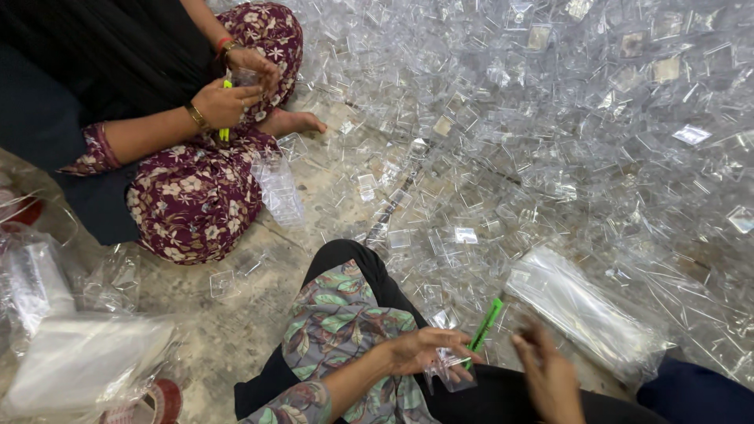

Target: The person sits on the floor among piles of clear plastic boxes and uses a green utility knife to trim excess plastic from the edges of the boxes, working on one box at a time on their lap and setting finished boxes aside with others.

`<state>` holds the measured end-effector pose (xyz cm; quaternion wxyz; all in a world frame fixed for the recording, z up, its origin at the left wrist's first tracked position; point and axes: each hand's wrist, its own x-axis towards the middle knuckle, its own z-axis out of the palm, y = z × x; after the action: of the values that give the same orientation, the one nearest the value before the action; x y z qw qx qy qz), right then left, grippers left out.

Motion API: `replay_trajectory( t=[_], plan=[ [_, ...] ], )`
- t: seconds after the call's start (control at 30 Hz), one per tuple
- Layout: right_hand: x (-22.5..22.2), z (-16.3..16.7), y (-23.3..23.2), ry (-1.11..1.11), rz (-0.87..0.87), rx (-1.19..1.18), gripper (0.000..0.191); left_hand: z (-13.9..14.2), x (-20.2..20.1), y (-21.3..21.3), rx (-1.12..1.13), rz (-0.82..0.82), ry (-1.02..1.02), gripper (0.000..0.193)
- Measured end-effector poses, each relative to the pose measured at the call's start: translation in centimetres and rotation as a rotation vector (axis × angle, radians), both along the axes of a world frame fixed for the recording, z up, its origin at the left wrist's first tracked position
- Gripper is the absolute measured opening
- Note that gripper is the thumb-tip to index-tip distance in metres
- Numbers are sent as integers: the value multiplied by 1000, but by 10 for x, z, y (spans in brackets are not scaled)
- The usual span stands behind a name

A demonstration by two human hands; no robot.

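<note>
My left hand (424,350) rests on my knee at the bottom centre and grips a small clear plastic piece (449,372) together with a thin bright green stick (484,327) that points up and right. My right hand (548,375) is blurred, just right of the stick and apart from it, fingers loosely curled with nothing visible in them. A bundle of stacked clear pieces in a transparent bag (583,311) lies just beyond my right hand.
A huge pile of small clear plastic pieces (565,126) covers the floor ahead and right. Another person in a floral garment (196,200) sits at upper left, their hands (228,98) holding a green stick. Transparent bags (75,357) lie at lower left, a stack of clear pieces (279,188) beside that person's knee.
</note>
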<state>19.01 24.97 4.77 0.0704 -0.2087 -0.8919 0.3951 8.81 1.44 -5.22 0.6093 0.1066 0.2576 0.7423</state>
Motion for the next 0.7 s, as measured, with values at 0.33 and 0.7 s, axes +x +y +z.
replay_trajectory(
  t=[0.33, 0.7],
  plan=[
    [-3, -1, -56, -73, 86, -357, 27, 12, 14, -5, 23, -1, -2, 54],
    [9, 26, -64, 156, -15, -727, 27, 46, -1, -24, 131, 275, -58, 76]
  ],
)
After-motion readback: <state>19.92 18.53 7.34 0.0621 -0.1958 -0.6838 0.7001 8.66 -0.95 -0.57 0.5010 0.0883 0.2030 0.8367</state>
